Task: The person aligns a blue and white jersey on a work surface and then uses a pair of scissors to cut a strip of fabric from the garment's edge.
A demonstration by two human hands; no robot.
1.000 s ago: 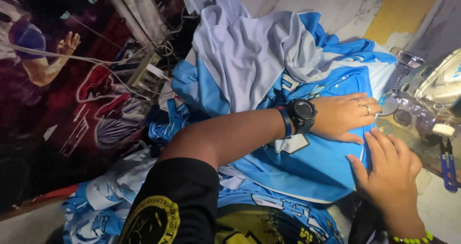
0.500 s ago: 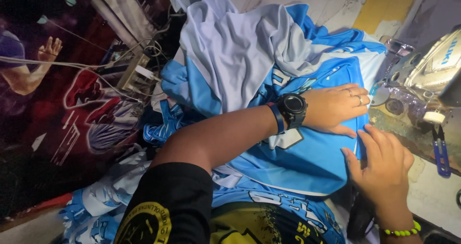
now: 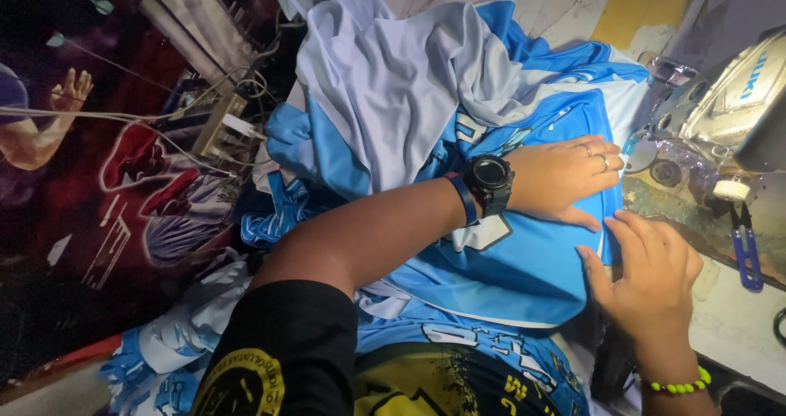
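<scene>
A blue and light-blue jersey (image 3: 508,277) lies bunched over the work surface beside a sewing machine (image 3: 720,113). My left hand (image 3: 565,178), with a black wristwatch and rings, rests flat and palm down on the blue cloth, fingers pointing at the machine. My right hand (image 3: 647,277), with a green bead bracelet at the wrist, has its fingertips and thumb on the folded right edge of the cloth, just below the left hand. A pale grey part of the garment (image 3: 393,88) is heaped behind my left arm.
A blue thread snipper (image 3: 747,256) lies on the machine table at the right. A power strip with cables (image 3: 219,125) sits to the left of the fabric pile. More blue printed garments (image 3: 164,359) are heaped at the lower left, and a dark printed banner (image 3: 82,178) covers the left side.
Both hands stay on the blue cloth in nearly the same pose. The view has shifted slightly, so everything sits a little higher and further left in the picture.
</scene>
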